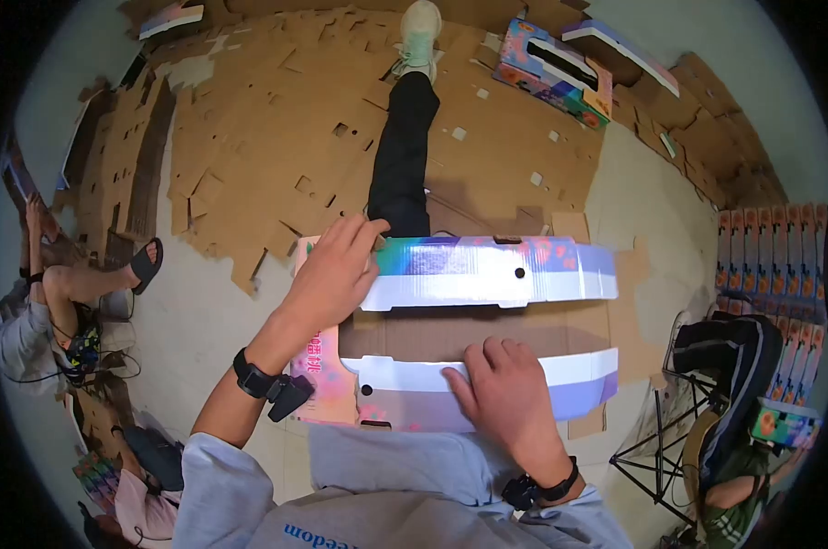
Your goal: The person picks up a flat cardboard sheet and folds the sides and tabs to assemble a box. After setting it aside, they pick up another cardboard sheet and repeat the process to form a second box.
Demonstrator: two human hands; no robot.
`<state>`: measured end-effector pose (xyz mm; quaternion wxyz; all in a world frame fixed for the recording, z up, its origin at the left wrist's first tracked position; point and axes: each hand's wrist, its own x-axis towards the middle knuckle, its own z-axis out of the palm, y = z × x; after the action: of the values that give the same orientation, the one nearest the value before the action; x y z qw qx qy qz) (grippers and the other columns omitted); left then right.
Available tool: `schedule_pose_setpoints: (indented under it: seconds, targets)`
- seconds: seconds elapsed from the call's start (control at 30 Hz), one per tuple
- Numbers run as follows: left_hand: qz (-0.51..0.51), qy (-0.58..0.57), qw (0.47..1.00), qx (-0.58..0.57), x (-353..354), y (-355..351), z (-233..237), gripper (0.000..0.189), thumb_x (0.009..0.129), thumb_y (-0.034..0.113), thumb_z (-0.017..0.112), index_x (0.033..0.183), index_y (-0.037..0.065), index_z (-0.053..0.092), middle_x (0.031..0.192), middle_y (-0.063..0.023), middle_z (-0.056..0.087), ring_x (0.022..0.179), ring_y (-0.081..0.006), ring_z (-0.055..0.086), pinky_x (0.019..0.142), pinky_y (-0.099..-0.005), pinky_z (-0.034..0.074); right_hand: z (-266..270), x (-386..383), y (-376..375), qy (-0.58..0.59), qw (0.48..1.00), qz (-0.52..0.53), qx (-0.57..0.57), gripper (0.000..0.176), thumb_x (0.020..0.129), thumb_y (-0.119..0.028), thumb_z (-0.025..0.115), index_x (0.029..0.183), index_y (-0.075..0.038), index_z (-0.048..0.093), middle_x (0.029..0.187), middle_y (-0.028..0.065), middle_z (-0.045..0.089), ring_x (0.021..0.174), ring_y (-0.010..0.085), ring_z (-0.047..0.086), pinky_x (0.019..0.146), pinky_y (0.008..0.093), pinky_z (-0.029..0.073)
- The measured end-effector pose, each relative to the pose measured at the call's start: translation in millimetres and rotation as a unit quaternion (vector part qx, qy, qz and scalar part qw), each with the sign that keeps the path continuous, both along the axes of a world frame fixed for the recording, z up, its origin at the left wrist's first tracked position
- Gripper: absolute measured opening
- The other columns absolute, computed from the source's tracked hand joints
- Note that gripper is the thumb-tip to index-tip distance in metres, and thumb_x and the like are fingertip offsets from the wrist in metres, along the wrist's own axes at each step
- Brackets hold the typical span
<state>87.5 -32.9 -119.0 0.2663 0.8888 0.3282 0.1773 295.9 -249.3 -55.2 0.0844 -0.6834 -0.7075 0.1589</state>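
While left hand (337, 272) and right hand (507, 393) rest half-curled, grip unclear | carton (574, 274): floral, purple-white, open-topped, brown inside

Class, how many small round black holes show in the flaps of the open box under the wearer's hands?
2: one hole in the far flap, the other hole in the near flap. The hands may hide more.

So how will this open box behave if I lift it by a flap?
Probably light: the box is cardboard, with only bare brown board showing between its flaps. Those look thin, so they'd likely bend. With its top open, it may twist or sag.
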Motion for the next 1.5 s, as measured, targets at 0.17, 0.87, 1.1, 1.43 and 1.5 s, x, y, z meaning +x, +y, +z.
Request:
schedule_pose_setpoints:
  seconds: [0.17,0.87,1.1,1.43,1.5]
  targets:
    - [0.036,-0.033,0.998,-0.042,12.8,0.0,-5.8,0.03,0.1,0.002,0.067,0.128,-0.002,0.059,0.115,-0.0237,0.06,0.113,-0.044,0.062,0.099,-0.0497,0.051,-12.5,-7.9,-15.4,0.031,0.998,-0.036,-0.028,0.028,0.102,-0.032,0.075,0.096,-0.006,0.066,0.091,0.0135,0.065,0.086,0.0337,0.067,0.082,0.0477,0.052]
    - [-0.089,0.245,0.961,0.09,23.1,-6.0,6.6,0.069,0.103,0.052,0.069,0.14,-0.005,0.061,0.15,-0.0228,0.063,0.141,-0.0395,0.054,0.126,-0.0527,0.038,-22.4,-5.5,-24.5,0.092,0.992,-0.085,0.031,0.025,0.1,-0.025,0.077,0.095,-0.005,0.065,0.09,0.0146,0.062,0.088,0.0368,0.065,0.085,0.0486,0.052]
    - [-0.12,0.15,0.98,0.061,19.9,-6.4,9.7,0.096,0.09,0.058,0.081,0.162,0.002,0.051,0.155,-0.0201,0.059,0.145,-0.0379,0.053,0.131,-0.0548,0.033,-23.6,-0.5,-26.2,0.123,0.988,-0.077,0.061,0.024,0.098,-0.025,0.08,0.102,-0.004,0.07,0.094,0.0139,0.064,0.091,0.0378,0.066,0.087,0.0488,0.054]
    - [-0.091,0.178,0.98,-0.014,33.5,-8.2,17.4,0.097,0.075,0.038,0.087,0.163,0.014,0.054,0.147,-0.0163,0.061,0.136,-0.0399,0.057,0.119,-0.0489,0.047,-24.3,52.2,-42.9,0.18,0.969,-0.141,0.092,0.051,0.096,-0.021,0.083,0.14,-0.003,0.066,0.14,0.0243,0.065,0.136,0.0418,0.061,0.116,0.0477,0.05]
    - [-0.092,0.157,0.983,-0.011,30.4,-8.3,14.9,0.096,0.074,0.036,0.086,0.163,0.013,0.055,0.146,-0.0166,0.061,0.135,-0.0406,0.057,0.118,-0.0488,0.048,-38.0,101.9,-34.8,0.154,0.941,-0.286,0.091,0.063,0.101,-0.025,0.079,0.153,0.002,0.056,0.149,0.0276,0.059,0.143,0.0425,0.057,0.119,0.0475,0.047]
